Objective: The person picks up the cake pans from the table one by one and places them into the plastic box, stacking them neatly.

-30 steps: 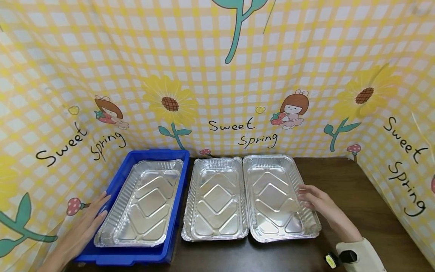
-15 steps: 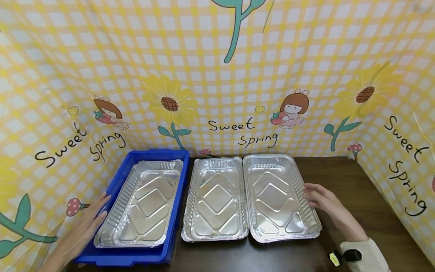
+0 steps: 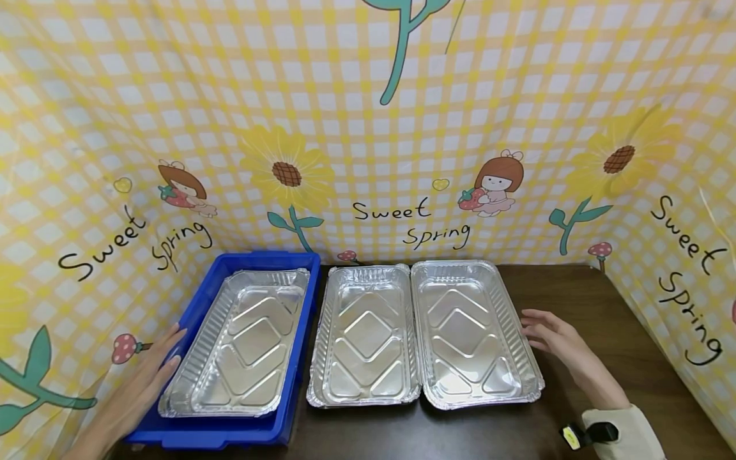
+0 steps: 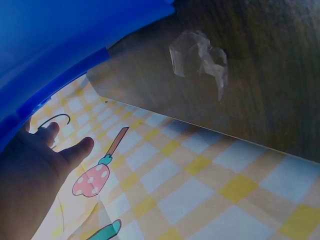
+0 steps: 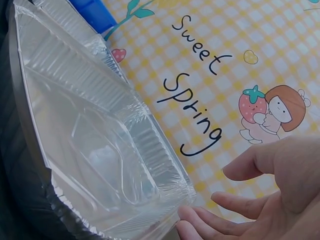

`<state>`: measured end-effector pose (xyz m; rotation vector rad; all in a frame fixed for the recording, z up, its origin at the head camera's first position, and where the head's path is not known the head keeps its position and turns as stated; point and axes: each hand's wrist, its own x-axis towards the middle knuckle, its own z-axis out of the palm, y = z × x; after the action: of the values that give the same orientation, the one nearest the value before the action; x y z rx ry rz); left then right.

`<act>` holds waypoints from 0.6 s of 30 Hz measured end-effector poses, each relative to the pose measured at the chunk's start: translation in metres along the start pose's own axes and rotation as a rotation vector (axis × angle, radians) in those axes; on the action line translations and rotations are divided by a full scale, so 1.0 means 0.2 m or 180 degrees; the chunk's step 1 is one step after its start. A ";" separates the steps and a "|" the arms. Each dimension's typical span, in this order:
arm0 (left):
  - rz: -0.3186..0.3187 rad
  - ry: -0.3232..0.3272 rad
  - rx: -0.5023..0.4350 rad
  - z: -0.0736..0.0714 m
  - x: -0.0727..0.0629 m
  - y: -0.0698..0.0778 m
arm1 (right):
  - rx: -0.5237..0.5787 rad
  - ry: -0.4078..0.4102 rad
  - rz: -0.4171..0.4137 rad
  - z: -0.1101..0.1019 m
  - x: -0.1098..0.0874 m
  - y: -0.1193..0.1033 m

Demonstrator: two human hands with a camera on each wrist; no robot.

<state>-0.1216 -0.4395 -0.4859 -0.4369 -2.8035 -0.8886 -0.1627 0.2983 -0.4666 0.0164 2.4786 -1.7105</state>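
Note:
A foil pan (image 3: pixel 255 338) lies inside a blue plastic tray (image 3: pixel 195 439) at the left. My left hand (image 3: pixel 135 390) is along that tray's left side, fingers fairly straight; whether they touch it cannot be told for sure. In the left wrist view the hand (image 4: pixel 45 170) is under the edge of the blue tray (image 4: pixel 50 45). A middle foil pan (image 3: pixel 368 332) and a right foil pan (image 3: pixel 460 326) sit side by side, with nothing in them. Beside the right pan's outer rim is my right hand (image 3: pixel 554 335), loosely bent and holding nothing.
The dark wooden table (image 3: pixel 581 294) extends to the right. Yellow checked cloth (image 3: pixel 368 147) walls it in at the back and sides. Crumpled clear tape (image 4: pixel 200 55) sticks to the wood near the blue tray. A black strap device (image 3: pixel 589 436) is at the right cuff.
My right hand has drawn back to the right, from over the right foil pan's rim to just outside it. The left hand and the pans have stayed put.

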 end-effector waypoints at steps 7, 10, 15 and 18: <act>-0.0020 -0.0024 -0.0017 0.00 0.01 -0.01 | -0.0034 -0.0024 0.0028 -0.01 -0.01 0.00; -0.0009 -0.0023 -0.0024 0.00 0.00 -0.01 | -0.0044 -0.0010 0.0008 -0.02 -0.01 0.00; -0.0004 -0.0015 -0.0018 0.00 0.00 -0.01 | -0.0071 0.0019 0.0022 -0.03 -0.01 0.01; -0.0004 -0.0017 -0.0023 0.00 0.00 -0.01 | -0.0093 0.0046 0.0023 -0.04 -0.01 0.02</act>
<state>-0.1218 -0.4401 -0.4869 -0.4395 -2.8064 -0.8995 -0.1618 0.3071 -0.4683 0.0351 2.5103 -1.6771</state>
